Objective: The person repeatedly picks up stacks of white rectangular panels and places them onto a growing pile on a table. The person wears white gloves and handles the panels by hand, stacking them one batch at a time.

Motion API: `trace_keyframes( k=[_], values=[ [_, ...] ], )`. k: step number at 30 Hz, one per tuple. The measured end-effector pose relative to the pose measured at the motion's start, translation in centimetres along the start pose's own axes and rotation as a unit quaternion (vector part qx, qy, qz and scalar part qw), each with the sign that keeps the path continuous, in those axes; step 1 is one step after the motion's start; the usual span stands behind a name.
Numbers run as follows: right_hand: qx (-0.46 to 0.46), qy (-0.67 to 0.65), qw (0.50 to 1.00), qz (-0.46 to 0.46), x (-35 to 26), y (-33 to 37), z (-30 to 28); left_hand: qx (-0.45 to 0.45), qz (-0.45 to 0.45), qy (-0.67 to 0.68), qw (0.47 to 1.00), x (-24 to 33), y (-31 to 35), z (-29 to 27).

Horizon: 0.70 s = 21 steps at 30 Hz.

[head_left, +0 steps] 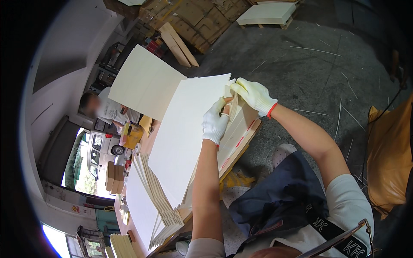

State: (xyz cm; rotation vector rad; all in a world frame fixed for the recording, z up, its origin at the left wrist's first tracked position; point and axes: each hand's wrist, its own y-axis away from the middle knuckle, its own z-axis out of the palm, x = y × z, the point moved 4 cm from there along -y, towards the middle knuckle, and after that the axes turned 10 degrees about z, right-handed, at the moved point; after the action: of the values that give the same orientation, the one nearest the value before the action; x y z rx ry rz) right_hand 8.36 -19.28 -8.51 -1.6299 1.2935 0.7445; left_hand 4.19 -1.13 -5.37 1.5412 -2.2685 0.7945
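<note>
My left hand (215, 123), in a white knitted glove with bare fingertips showing, grips the right edge of a large white sheet (189, 124) of thin board. My right hand (254, 96), gloved with a red cuff, pinches at the far corner of the same edge, its fingertips partly hidden. Between the hands, edges of layered sheets show, slightly parted. Under them is a stack of boards (239, 136) with red marks on its side. Another pale sheet (146, 81) extends beyond, tilted up at the far left.
Fanned white sheets (157, 198) lie on the table to the left. A person (112, 107) stands past the table near a yellow box (131, 135). An orange sack (389, 155) stands at right. Thin offcuts (340, 120) litter the floor; a loaded pallet (266, 15) sits far back.
</note>
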Motion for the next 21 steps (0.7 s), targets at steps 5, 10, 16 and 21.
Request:
trace_keyframes(
  k=[5,10,16,21],
  values=[
    [-0.008,-0.011,1.000,0.012,-0.1,0.0,0.1,0.010,0.044,-0.032,0.998,0.8,0.1,0.0],
    [-0.005,-0.011,1.000,0.014,-0.2,0.0,0.0,-0.009,-0.002,0.003,1.000,-0.2,-0.1,0.1],
    [-0.019,0.107,0.994,0.005,-0.4,-0.3,-1.6,0.046,0.050,-0.059,0.996,1.5,0.3,-0.5],
    [-0.010,0.283,0.943,-0.172,0.4,0.1,-2.1,0.014,-0.007,-0.017,1.000,1.1,0.4,-0.5]
  ],
)
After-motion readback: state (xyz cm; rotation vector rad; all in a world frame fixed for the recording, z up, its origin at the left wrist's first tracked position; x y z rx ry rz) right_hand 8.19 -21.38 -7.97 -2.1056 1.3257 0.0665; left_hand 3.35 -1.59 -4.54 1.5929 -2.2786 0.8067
